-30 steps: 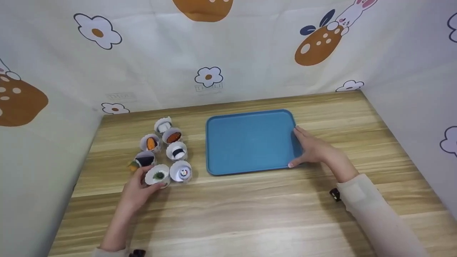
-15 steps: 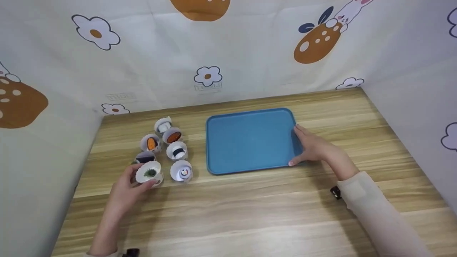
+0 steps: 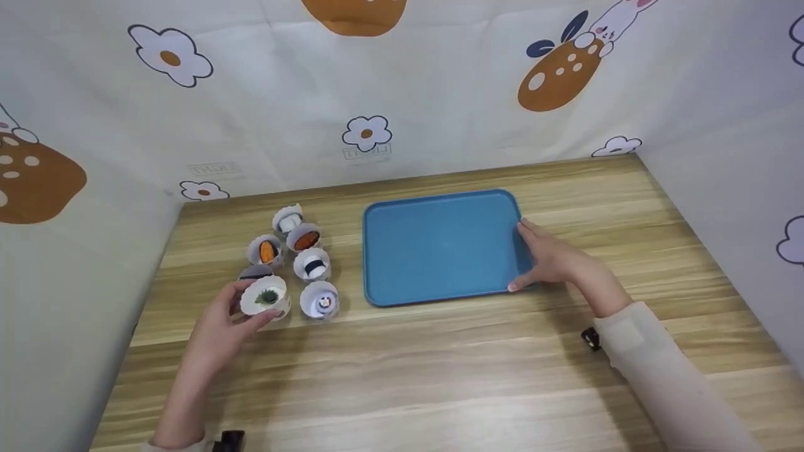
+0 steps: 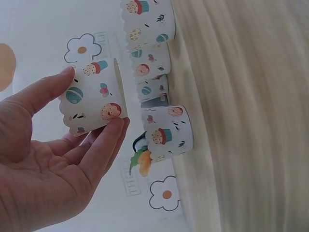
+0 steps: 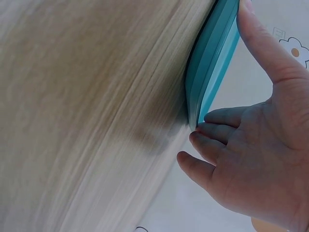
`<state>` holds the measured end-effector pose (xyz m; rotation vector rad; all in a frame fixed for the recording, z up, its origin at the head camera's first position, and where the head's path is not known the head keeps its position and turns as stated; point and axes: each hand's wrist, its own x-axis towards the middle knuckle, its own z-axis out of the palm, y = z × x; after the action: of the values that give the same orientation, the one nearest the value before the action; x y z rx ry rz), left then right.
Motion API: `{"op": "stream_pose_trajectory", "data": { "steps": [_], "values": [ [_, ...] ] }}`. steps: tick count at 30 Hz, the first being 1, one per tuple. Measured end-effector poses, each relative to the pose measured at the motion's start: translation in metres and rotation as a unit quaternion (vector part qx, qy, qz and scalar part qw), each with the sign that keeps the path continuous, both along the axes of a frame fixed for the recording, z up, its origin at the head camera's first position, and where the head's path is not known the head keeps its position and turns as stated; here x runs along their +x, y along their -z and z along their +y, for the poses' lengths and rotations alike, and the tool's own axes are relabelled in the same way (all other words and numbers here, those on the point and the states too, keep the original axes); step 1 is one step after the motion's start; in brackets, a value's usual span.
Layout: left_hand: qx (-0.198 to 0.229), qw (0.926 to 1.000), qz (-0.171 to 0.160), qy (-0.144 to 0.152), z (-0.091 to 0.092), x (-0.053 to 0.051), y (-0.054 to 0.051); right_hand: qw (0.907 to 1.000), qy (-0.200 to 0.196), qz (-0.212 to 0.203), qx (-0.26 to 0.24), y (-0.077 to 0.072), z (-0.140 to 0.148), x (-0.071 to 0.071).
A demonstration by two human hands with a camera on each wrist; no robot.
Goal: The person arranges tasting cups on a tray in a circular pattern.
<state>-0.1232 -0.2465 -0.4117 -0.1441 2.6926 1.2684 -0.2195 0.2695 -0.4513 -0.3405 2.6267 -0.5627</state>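
My left hand (image 3: 213,329) grips a scalloped white paper baking cup (image 3: 280,303) between thumb and fingers; a small green leafy piece (image 3: 267,296) lies inside. In the left wrist view this printed cup hangs apart from the wooden table. Beside it stand several similar cups with toy-sushi-like pieces: a cup with a round white piece (image 3: 319,301), a black-banded white piece (image 3: 313,267), and an orange piece (image 3: 267,252). A dark-filled cup (image 3: 255,272) is partly hidden behind the held one. My right hand (image 3: 556,258) rests at the blue tray's (image 3: 440,248) near right corner, thumb and fingers touching its rim.
Further back are a cup with a red-orange piece (image 3: 306,240) and a cup with a white piece (image 3: 289,221). An orange-and-green piece (image 4: 144,163) pokes from a cup in the left wrist view. Patterned cloth (image 3: 427,94) closes the back and both sides.
My left hand has lifted the cup with the green piece and shifted it slightly left and up, away from the cup with the round white piece. The right hand and tray are almost still.
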Motion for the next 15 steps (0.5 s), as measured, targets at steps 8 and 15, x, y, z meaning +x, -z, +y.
{"op": "stream_pose_trajectory", "data": {
  "steps": [8,15],
  "values": [
    [0.016,0.9995,0.025,0.013,0.007,-0.003,-0.005,0.9999,-0.008,0.006,-0.005,-0.001,-0.001,0.0],
    [0.024,0.9983,0.044,0.03,0.015,-0.007,-0.012,1.0,-0.002,0.002,-0.006,0.0,0.0,0.0]
  ]
}}
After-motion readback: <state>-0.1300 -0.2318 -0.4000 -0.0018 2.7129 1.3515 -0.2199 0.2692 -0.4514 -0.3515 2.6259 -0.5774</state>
